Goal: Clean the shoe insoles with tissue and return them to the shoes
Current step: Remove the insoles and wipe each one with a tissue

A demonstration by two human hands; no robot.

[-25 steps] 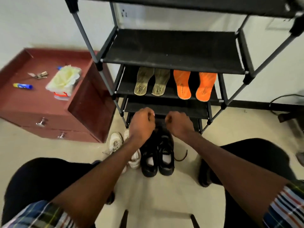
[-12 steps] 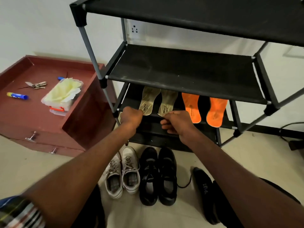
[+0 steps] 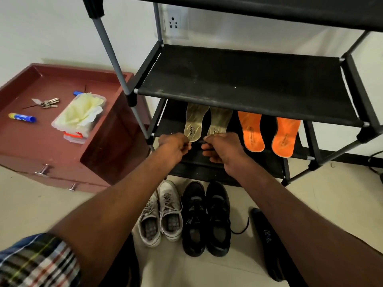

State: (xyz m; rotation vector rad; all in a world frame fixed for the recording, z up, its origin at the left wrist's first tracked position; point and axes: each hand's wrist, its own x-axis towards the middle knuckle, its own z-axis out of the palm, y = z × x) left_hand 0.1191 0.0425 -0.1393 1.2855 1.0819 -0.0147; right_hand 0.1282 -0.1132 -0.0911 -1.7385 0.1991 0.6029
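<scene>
A black fabric-shelved shoe rack [image 3: 244, 83] stood against a white wall with a power socket [image 3: 173, 23] behind it, on a pale tiled floor [image 3: 31, 204]. On its lower shelf lay two beige insoles [image 3: 195, 123] side by side, and to their right two orange insoles [image 3: 250, 131], all with heels toward the front edge. The left hand [image 3: 173, 145] reached to the heel of the left beige insole, its fingertips curled in and touching that heel; whether they truly pinched it could not be told. The right hand [image 3: 222, 148] had its curled fingers at the heel of the right beige insole, which its knuckles partly hid. On the floor before the rack sat a pair of white sneakers [image 3: 160, 218] and, just beside them, a pair of black shoes [image 3: 207, 218]. Left of the rack stood a reddish-brown drawer cabinet [image 3: 62, 154], bearing a clear plastic box of tissues [image 3: 79, 116], a bunch of keys [image 3: 46, 102] and a blue tube [image 3: 22, 117].
</scene>
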